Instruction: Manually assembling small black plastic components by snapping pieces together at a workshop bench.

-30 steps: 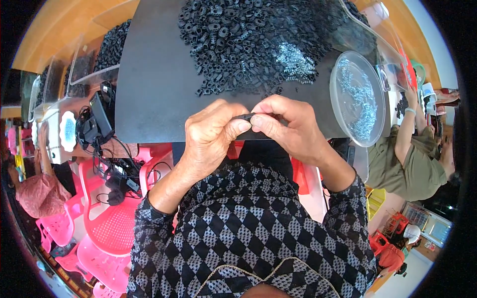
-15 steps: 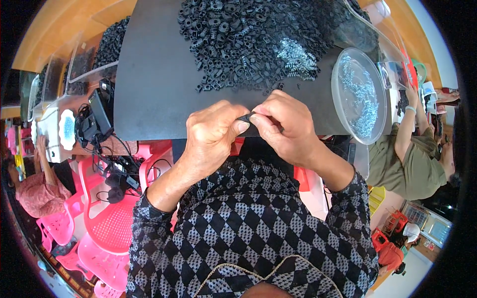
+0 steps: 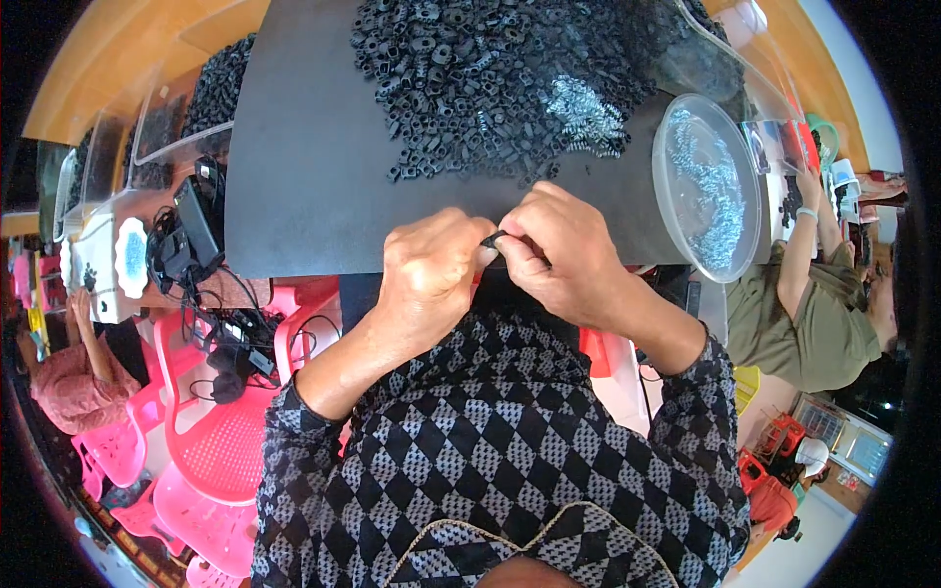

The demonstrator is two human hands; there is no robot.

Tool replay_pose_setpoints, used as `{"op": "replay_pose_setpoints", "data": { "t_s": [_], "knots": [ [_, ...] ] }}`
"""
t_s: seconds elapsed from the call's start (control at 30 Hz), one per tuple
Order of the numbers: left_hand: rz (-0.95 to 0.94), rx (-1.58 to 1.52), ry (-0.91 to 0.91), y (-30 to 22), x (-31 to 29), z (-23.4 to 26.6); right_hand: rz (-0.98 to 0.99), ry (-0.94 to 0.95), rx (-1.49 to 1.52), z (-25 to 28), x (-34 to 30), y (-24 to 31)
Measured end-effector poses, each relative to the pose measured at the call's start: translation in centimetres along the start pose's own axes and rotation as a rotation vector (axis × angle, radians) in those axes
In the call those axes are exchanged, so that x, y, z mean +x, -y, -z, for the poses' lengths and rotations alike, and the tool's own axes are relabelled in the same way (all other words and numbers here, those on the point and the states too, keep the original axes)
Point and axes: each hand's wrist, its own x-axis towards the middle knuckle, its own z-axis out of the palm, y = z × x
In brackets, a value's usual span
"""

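1. Two hands are met over the near edge of the worktop (image 3: 304, 176) — the left hand (image 3: 431, 279) and the right hand (image 3: 564, 260) — and between their fingertips a small black part (image 3: 493, 238) is pinched, just clear of the dark mat.
2. Little is changed from a second ago: the part is kept between the same fingertips, and the hands are drawn only slightly nearer the body, so the fitting work on this one piece is judged to be unfinished.
3. Both grips are narrow and closed on the small black part; whether anything else is held with it cannot be told, since the fingers hide it.
4. A heap of black parts (image 3: 490, 69) is spread across the far half of the worktop, well apart from the hands, with a patch of small silvery springs (image 3: 586, 110) lying on its right side.
5. A clear round tub (image 3: 711, 186) of the same silvery pieces is stood at the right edge — near the right hand, not touched by it.
6. Another person's arm (image 3: 809, 220) is seen beyond the tub, apart from this work.
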Motion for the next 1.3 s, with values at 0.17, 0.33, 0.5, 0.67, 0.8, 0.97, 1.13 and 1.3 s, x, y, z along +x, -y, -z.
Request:
{"op": "replay_pose_setpoints", "data": {
  "t_s": [0.17, 0.33, 0.5, 0.67, 0.8, 0.97, 1.13, 1.3],
  "knots": [
    [0.186, -0.163, -0.030, 0.5, -0.1, -0.3, 0.116, -0.146, -0.116, -0.6, 0.1, -0.1],
    [0.143, -0.234, -0.079, 0.4, 0.0, 0.4, -0.241, -0.069, 0.271, 0.6, 0.3, 1.4],
    [0.051, -0.188, -0.096, 0.3, -0.1, 0.3, -0.708, 0.165, 0.752, 2.5, 1.4, 0.9],
    [-0.012, -0.161, -0.097, 0.4, 0.0, 0.2, -0.811, 0.245, 0.890, 2.9, 1.4, 0.5],
    [-0.121, -0.079, -0.112, 0.4, -0.1, 0.1, -0.908, 0.291, 0.991, 2.8, 1.6, 0.4],
    [-0.171, -0.091, -0.147, 0.1, -0.1, 0.0, -0.949, 0.314, 1.131, 2.5, 1.5, 0.4],
    [-0.148, 0.024, -0.226, 0.2, 0.0, 0.0, -0.923, 0.260, 1.320, 1.2, 0.8, 0.2],
    [-0.155, 0.073, -0.251, 0.2, 0.4, 0.4, -0.850, 0.261, 1.346, 0.8, 0.9, 0.7]
  ]
}}
